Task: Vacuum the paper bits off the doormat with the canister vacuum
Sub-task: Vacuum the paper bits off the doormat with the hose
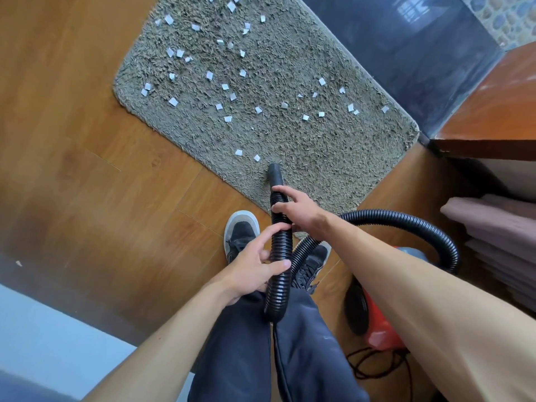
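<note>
Left hand (255, 268) fingers curled round black hose (280, 256), right hand (298, 210) fingers gripping it nearer nozzle (274, 174), on doormat (333, 158)

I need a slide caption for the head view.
Left hand and right hand grip the vacuum hose, nozzle aimed at paper bits on the doormat.

1. Left hand (252, 268) and right hand (298, 211): both bare; left forearm (174, 329) and right forearm (420, 285) bare up to the frame edges.
2. Trousers (240, 343): dark navy, loose cloth, creased along both legs; a few pale specks on the right leg.
3. Left shoe (240, 230): black upper, black laces, pale grey toe cap and sole rim; right shoe (313, 265): same colours, laces black, partly hidden.
</note>
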Action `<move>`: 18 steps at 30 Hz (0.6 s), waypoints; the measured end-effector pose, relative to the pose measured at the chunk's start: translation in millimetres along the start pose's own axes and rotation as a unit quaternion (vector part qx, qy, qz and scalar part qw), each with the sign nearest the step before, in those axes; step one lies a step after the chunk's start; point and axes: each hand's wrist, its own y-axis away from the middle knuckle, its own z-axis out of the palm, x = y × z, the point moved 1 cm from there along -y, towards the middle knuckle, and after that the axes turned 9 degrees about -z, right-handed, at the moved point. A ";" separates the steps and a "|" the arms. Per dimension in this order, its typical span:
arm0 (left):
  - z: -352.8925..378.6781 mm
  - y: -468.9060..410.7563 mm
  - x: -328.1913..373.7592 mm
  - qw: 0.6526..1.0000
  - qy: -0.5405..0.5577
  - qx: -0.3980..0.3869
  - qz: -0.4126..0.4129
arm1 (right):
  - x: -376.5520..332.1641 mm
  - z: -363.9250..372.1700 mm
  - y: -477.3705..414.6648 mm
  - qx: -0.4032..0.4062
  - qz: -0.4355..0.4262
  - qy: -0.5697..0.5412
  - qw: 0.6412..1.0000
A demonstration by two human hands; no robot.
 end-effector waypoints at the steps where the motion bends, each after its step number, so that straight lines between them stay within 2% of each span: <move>1: 0.3 0.7 0.1 1.000 0.000 0.002 0.004 | -0.8 0.4 -0.7 -0.002 -0.001 0.003 1.000; 18: -27.1 14.7 -11.4 0.993 0.080 0.084 0.037 | -31.4 44.2 -25.3 -0.075 -0.032 0.090 0.993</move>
